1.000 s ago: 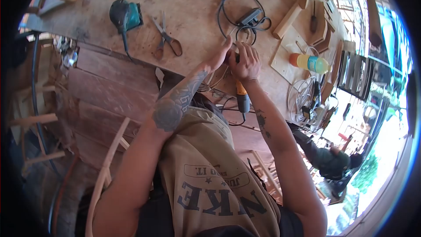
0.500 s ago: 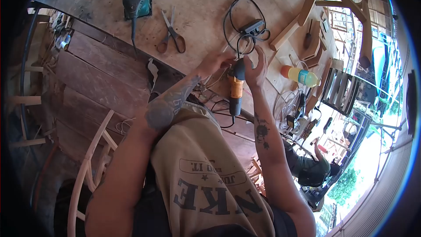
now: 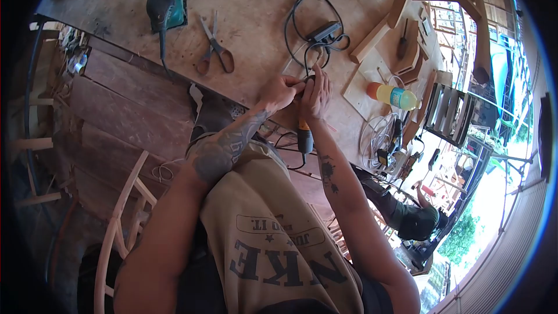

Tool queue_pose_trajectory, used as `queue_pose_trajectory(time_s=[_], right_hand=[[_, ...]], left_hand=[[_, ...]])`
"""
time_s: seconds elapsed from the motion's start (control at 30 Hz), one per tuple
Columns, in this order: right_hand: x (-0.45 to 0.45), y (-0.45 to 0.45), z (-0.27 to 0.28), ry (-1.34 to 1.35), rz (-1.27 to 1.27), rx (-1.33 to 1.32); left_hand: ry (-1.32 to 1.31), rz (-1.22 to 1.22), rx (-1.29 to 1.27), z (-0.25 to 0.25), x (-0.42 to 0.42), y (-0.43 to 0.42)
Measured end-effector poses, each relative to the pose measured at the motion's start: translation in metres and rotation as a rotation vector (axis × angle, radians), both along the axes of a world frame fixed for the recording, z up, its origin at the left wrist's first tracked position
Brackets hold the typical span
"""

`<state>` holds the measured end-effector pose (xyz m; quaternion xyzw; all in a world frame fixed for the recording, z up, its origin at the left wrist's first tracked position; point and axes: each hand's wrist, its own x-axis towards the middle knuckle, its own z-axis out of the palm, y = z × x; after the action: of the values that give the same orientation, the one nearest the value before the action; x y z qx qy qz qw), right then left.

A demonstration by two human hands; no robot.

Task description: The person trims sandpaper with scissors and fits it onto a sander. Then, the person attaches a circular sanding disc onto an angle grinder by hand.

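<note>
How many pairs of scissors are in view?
1: the scissors lie open on the workbench between the green sander and the left hand. More may be hidden in the clutter.

The left hand [image 3: 282,92] and right hand [image 3: 316,95] met over the upper end of an orange-and-black power tool [image 3: 305,138] at the workbench [image 3: 250,17] edge, hiding what their fingers pressed. A green sander [image 3: 168,10] and partly spread scissors [image 3: 215,44] lay leftward, a bottle [image 3: 392,96] rightward.

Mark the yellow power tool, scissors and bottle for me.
Yellow power tool [image 3: 305,136]: head view, dark section near its cord.
Scissors [image 3: 214,42]: head view, around the pivot.
Bottle [image 3: 397,97]: head view, on its label.
</note>
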<state>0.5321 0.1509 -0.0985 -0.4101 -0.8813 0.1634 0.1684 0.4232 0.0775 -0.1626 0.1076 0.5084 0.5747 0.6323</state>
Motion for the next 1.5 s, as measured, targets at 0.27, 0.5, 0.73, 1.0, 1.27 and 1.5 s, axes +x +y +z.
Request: queue_pose_trajectory(time_s=[0.27, 0.5, 0.73, 1.0, 1.27, 1.5], right_hand=[[-0.004, 0.063, 0.021, 0.130, -0.323, -0.544], [-0.052, 0.083, 0.006, -0.495, -0.207, -0.379], [-0.053, 0.081, 0.002, -0.408, -0.438, -0.315], [-0.025, 0.071, -0.006, -0.173, -0.698, -0.318], [-0.022, 0.066, -0.008, -0.125, -0.817, -0.277], [-0.025, 0.066, 0.022, -0.260, -0.573, -0.267]], left_hand=[[0.178, -0.102, -0.133, 0.023, -0.020, 0.013], [0.374, -0.227, -0.111, 0.026, -0.033, 0.025], [0.550, -0.169, -0.061, 0.028, -0.024, 0.027], [0.446, -0.026, 0.001, 0.042, -0.001, -0.010], [0.354, -0.108, -0.210, 0.043, -0.011, 0.010], [-0.166, -0.190, -0.053, 0.002, -0.028, 0.012]])
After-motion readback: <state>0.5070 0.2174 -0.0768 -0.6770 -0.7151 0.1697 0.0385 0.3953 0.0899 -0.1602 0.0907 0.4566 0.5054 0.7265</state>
